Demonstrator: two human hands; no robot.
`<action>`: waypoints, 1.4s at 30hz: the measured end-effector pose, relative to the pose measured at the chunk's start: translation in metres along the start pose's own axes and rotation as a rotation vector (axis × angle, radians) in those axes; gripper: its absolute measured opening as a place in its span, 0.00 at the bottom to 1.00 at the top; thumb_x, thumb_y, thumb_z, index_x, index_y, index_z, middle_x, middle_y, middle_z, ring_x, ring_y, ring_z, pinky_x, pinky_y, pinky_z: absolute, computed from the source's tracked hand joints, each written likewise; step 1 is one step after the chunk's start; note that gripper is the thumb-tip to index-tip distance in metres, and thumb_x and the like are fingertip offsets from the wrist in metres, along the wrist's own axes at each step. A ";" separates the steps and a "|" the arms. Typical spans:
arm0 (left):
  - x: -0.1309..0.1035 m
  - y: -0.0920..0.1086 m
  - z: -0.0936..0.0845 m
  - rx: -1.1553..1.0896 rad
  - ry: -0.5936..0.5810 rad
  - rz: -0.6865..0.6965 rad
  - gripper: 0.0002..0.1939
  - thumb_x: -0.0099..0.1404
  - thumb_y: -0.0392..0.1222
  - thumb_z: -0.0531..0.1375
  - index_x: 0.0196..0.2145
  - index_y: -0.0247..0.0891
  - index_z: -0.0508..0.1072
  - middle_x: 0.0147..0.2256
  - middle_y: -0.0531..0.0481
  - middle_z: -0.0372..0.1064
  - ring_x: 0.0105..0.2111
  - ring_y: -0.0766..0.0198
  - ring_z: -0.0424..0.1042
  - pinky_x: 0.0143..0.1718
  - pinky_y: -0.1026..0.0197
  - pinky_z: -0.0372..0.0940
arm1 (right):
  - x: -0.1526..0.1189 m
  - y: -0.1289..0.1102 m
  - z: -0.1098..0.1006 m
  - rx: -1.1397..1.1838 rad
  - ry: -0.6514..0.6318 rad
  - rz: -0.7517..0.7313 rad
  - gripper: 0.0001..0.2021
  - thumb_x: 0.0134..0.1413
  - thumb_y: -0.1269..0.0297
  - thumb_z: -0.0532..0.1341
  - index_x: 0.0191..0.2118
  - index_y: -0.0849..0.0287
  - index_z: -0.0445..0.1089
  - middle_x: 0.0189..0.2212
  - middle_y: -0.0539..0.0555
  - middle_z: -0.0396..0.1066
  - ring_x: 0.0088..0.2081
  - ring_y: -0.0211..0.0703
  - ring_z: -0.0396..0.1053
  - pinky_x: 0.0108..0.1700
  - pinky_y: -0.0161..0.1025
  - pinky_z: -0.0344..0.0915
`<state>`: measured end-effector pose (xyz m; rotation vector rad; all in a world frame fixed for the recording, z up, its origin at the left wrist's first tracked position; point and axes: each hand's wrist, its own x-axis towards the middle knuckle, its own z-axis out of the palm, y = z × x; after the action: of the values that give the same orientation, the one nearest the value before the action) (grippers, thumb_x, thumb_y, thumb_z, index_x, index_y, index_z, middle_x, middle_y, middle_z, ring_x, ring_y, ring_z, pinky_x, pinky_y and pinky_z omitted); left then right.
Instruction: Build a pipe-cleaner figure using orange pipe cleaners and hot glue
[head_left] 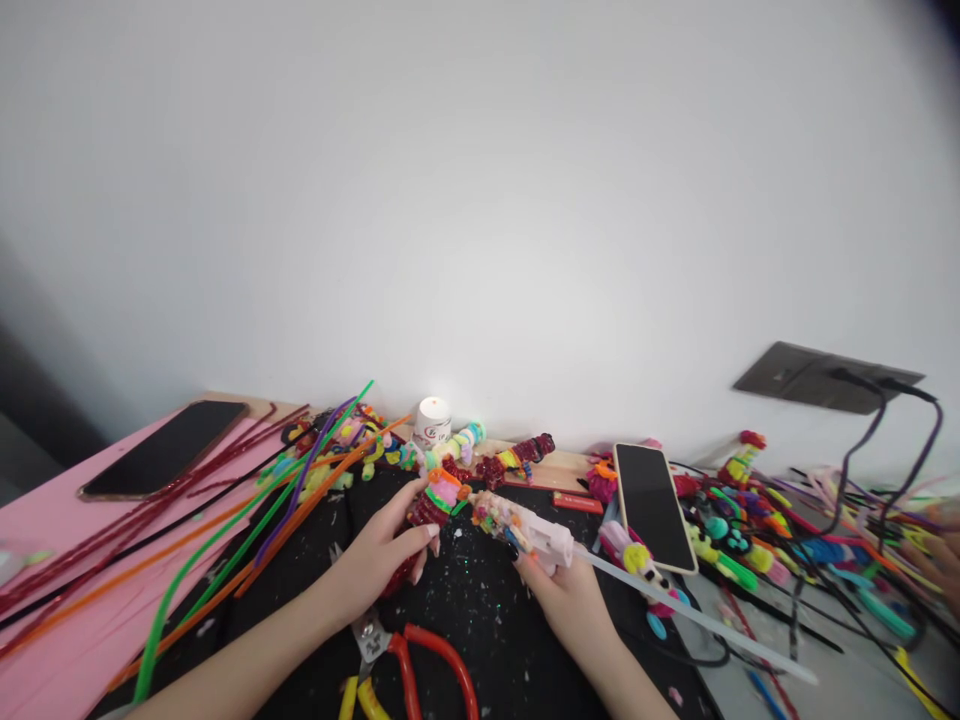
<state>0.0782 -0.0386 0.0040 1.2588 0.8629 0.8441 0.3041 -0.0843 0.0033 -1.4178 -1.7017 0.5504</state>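
Note:
My left hand (379, 550) is closed around a small pipe-cleaner figure (445, 490) in dark red, green, pink and orange, held upright over the black mat (480, 640). My right hand (570, 595) grips a pale glue gun (536, 530), its front covered in colourful bits. The nozzle points left and lies close to the figure; whether they touch I cannot tell. A long translucent glue stick (705, 612) runs out of the gun's back toward the lower right. Below my left hand lie pliers (373, 636) with red handles, beside yellow handles (367, 700).
Pipe cleaners (247, 540) spread over a pink sheet (82, 640) at left, near a dark phone (161, 450). A paper cup (433, 422) stands by the wall. Another phone (654, 505), several figures and black cables (847, 470) crowd the right. Another person's hand (934, 560) shows at far right.

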 end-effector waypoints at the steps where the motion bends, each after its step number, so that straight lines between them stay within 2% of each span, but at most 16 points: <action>1: 0.000 0.000 0.000 -0.004 0.000 0.001 0.29 0.62 0.45 0.55 0.57 0.33 0.51 0.27 0.55 0.66 0.18 0.71 0.60 0.24 0.64 0.56 | 0.000 -0.001 0.000 0.001 -0.002 -0.003 0.12 0.52 0.65 0.57 0.35 0.63 0.77 0.33 0.59 0.78 0.35 0.52 0.75 0.40 0.42 0.71; 4: 0.000 0.001 0.000 -0.016 -0.001 -0.004 0.30 0.62 0.46 0.56 0.58 0.34 0.51 0.27 0.55 0.66 0.18 0.70 0.60 0.23 0.64 0.56 | 0.001 -0.004 -0.001 0.018 -0.014 -0.006 0.12 0.52 0.65 0.57 0.38 0.62 0.77 0.35 0.58 0.78 0.37 0.51 0.75 0.41 0.41 0.71; 10: -0.002 0.001 0.000 -0.002 0.007 -0.015 0.31 0.62 0.46 0.55 0.59 0.34 0.50 0.27 0.55 0.67 0.19 0.70 0.60 0.24 0.64 0.56 | 0.001 -0.006 -0.001 0.018 0.004 0.005 0.10 0.51 0.66 0.58 0.33 0.61 0.76 0.30 0.57 0.77 0.32 0.50 0.75 0.37 0.40 0.72; 19: -0.003 0.001 0.001 0.036 0.020 -0.019 0.30 0.63 0.45 0.55 0.59 0.34 0.50 0.27 0.55 0.67 0.19 0.70 0.60 0.25 0.64 0.57 | 0.000 -0.004 -0.001 -0.051 0.001 -0.009 0.10 0.51 0.66 0.58 0.34 0.62 0.77 0.29 0.56 0.77 0.30 0.48 0.74 0.35 0.39 0.71; 31: -0.001 0.000 0.000 0.018 0.018 0.004 0.30 0.62 0.47 0.56 0.58 0.35 0.52 0.27 0.55 0.67 0.18 0.70 0.60 0.23 0.65 0.55 | 0.000 -0.005 -0.001 0.019 0.008 0.010 0.11 0.53 0.67 0.57 0.38 0.61 0.76 0.31 0.55 0.78 0.32 0.49 0.75 0.37 0.40 0.72; 35: -0.002 -0.003 0.000 0.035 0.024 0.005 0.30 0.62 0.46 0.55 0.59 0.35 0.52 0.27 0.55 0.67 0.19 0.69 0.60 0.23 0.64 0.55 | 0.000 -0.004 -0.001 -0.009 0.016 -0.019 0.11 0.52 0.66 0.58 0.36 0.60 0.77 0.34 0.57 0.78 0.35 0.50 0.75 0.38 0.40 0.72; 42: -0.002 -0.001 0.000 0.036 0.047 0.014 0.30 0.62 0.46 0.56 0.59 0.36 0.52 0.26 0.55 0.66 0.18 0.69 0.60 0.23 0.64 0.57 | -0.001 -0.004 -0.001 -0.058 0.026 -0.002 0.11 0.49 0.65 0.59 0.35 0.61 0.77 0.33 0.57 0.79 0.34 0.51 0.75 0.37 0.41 0.72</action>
<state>0.0775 -0.0409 0.0036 1.2821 0.9112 0.8758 0.3025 -0.0870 0.0070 -1.4580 -1.7107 0.4834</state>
